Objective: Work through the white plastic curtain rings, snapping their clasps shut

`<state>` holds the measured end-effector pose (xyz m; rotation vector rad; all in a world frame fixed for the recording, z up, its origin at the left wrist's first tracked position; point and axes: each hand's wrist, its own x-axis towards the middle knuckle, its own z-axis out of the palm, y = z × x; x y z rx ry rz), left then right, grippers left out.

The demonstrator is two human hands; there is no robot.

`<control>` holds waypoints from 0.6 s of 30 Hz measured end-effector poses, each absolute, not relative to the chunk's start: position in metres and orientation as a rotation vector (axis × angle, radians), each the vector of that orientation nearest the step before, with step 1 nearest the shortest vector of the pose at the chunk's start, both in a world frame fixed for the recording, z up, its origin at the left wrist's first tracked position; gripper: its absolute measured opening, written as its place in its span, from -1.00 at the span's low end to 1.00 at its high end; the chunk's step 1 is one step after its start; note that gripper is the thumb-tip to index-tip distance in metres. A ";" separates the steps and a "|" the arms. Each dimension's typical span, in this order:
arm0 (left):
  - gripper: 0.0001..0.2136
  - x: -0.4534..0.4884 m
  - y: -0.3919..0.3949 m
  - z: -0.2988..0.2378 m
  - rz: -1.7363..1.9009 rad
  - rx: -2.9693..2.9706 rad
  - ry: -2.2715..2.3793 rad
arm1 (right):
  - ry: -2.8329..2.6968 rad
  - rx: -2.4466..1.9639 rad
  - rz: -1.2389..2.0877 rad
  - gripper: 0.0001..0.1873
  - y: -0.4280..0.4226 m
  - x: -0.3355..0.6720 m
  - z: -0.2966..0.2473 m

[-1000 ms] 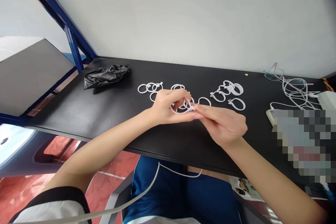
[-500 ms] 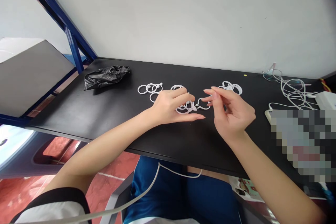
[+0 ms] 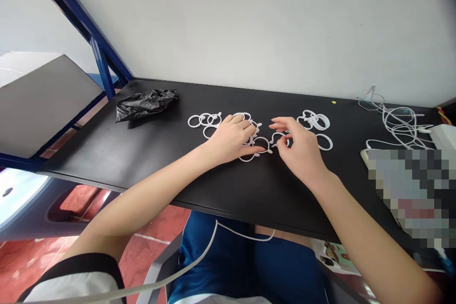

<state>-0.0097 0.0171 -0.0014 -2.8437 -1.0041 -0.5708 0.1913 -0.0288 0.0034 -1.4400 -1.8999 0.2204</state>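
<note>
Thin white plastic rings with small knobbed ends lie in a loose heap (image 3: 261,144) near the middle of the black table. My left hand (image 3: 233,137) rests over this heap, thumb stretched out to the right and fingers spread on the rings, partly covering them. Just right of it, one ring with a gap in its loop (image 3: 280,134) lies by the thumb and fingers of my right hand (image 3: 301,145). That hand hovers with thumb and fingers apart; whether it touches the ring I cannot tell.
More white rings lie to the left (image 3: 194,121) and behind my right hand (image 3: 322,122), with a single ring (image 3: 331,142) beside it. A crumpled black plastic bag (image 3: 146,104) sits at the back left. White cables (image 3: 399,126), glasses (image 3: 370,101) and a blurred device (image 3: 402,190) occupy the right side.
My right hand has moved down and left, its fingers parting beside the gapped ring. A single ring now shows to its right. My left hand has flattened over the heap, which has spread.
</note>
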 end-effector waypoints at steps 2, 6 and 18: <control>-0.57 -0.009 0.017 -0.002 -0.555 -2.853 -1.024 | -1.916 -1.462 0.236 -0.44 -0.029 0.191 0.003; -0.59 -0.009 0.018 -0.005 -0.587 -2.839 -1.012 | -1.972 -1.515 0.254 -0.43 -0.029 0.193 0.001; -0.75 -0.009 0.016 -0.006 -0.821 -2.739 -0.936 | -2.096 -1.492 0.352 -0.57 -0.023 0.199 -0.007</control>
